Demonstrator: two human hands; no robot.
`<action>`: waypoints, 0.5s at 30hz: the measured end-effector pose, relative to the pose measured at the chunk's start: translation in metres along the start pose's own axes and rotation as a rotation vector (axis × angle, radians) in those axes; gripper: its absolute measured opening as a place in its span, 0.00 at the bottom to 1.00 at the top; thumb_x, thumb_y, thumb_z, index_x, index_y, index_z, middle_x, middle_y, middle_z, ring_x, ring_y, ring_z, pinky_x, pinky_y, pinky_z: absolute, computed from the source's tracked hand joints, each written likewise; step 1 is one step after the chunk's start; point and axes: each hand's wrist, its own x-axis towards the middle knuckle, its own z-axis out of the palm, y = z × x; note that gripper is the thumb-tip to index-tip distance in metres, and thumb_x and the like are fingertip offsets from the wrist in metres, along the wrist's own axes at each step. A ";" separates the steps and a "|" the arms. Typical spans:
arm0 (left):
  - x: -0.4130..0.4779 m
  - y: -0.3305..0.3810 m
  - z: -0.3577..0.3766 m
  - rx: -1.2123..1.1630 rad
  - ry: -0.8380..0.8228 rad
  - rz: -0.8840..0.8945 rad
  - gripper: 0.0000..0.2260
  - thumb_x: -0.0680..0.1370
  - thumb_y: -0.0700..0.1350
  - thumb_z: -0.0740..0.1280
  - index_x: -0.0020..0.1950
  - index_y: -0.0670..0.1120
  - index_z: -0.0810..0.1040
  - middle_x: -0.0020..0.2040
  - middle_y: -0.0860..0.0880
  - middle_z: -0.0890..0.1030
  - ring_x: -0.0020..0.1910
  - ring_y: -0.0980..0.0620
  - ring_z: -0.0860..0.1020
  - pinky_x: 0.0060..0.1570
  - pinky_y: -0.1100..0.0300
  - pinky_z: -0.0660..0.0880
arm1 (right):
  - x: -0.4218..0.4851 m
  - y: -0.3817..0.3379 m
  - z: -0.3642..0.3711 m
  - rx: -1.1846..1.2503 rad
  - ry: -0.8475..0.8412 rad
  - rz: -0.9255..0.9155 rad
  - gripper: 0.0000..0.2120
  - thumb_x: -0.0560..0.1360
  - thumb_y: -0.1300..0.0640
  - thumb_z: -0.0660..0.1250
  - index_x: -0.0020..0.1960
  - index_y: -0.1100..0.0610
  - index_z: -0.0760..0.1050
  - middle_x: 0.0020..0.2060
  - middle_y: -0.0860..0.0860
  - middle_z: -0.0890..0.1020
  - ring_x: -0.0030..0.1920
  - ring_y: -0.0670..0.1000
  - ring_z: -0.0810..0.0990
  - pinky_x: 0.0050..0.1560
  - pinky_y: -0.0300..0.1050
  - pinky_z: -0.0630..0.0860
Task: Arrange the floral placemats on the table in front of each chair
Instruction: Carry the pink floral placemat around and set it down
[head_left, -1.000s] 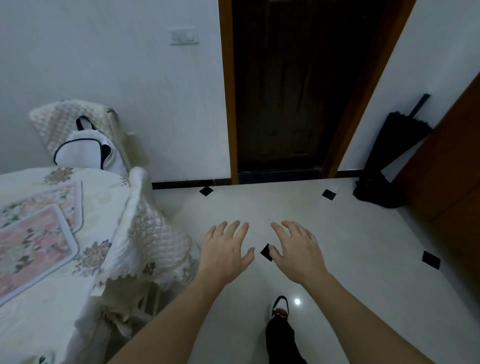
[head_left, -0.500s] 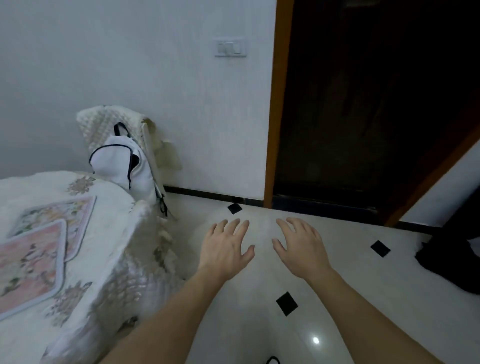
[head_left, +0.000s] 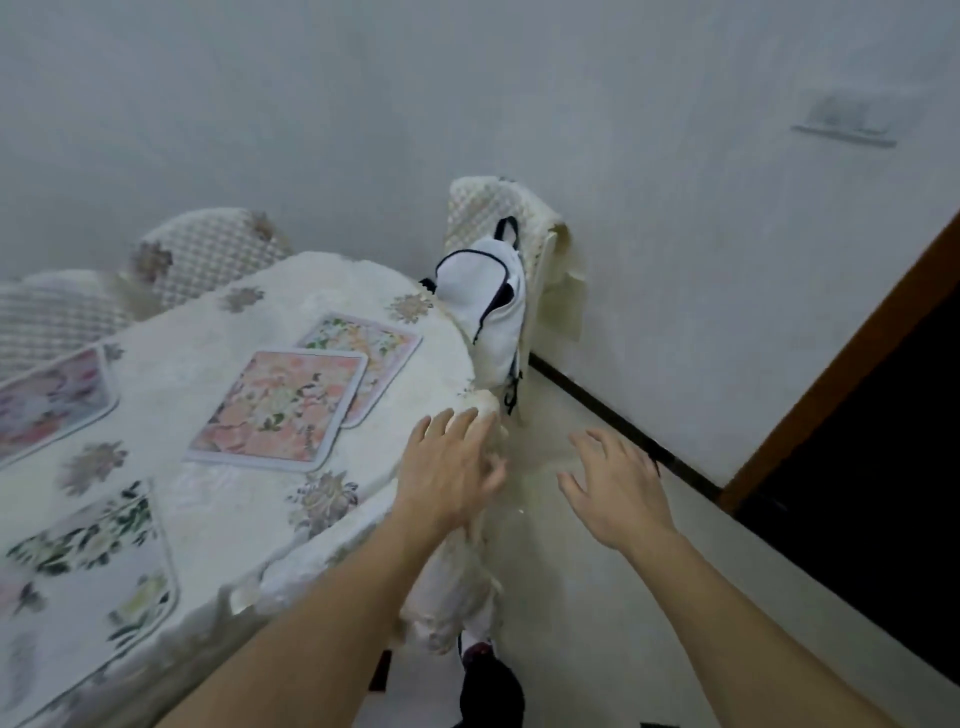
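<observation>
Head view: I see both hands spread and holding nothing, left hand (head_left: 448, 470) over the table (head_left: 244, 499) edge, right hand (head_left: 615, 491) above floor. Placemats (head_left: 278, 402) lie on the table.

Four floral placemats (head_left: 280, 402) on table (head_left: 218, 499)

No text, label, brand, number or sign can be read anywhere in the frame; the view is blurred throughout.
</observation>
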 end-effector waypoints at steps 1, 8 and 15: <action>0.004 -0.016 -0.001 0.006 0.012 -0.036 0.29 0.76 0.63 0.57 0.74 0.52 0.67 0.70 0.49 0.74 0.68 0.45 0.72 0.67 0.47 0.67 | 0.016 -0.009 0.001 -0.003 -0.004 -0.032 0.26 0.78 0.40 0.57 0.74 0.48 0.65 0.70 0.52 0.71 0.69 0.54 0.68 0.69 0.54 0.65; 0.049 -0.120 0.007 0.009 0.038 -0.260 0.29 0.77 0.63 0.53 0.74 0.51 0.66 0.72 0.49 0.73 0.70 0.44 0.69 0.69 0.45 0.66 | 0.131 -0.083 0.017 -0.024 0.012 -0.257 0.24 0.77 0.43 0.58 0.70 0.50 0.69 0.66 0.53 0.74 0.68 0.54 0.69 0.67 0.54 0.67; 0.074 -0.224 0.034 -0.026 0.023 -0.470 0.29 0.78 0.63 0.54 0.75 0.53 0.65 0.73 0.49 0.72 0.71 0.45 0.69 0.70 0.46 0.66 | 0.231 -0.162 0.047 -0.062 -0.042 -0.406 0.25 0.78 0.44 0.62 0.73 0.51 0.68 0.69 0.55 0.73 0.68 0.57 0.70 0.67 0.56 0.67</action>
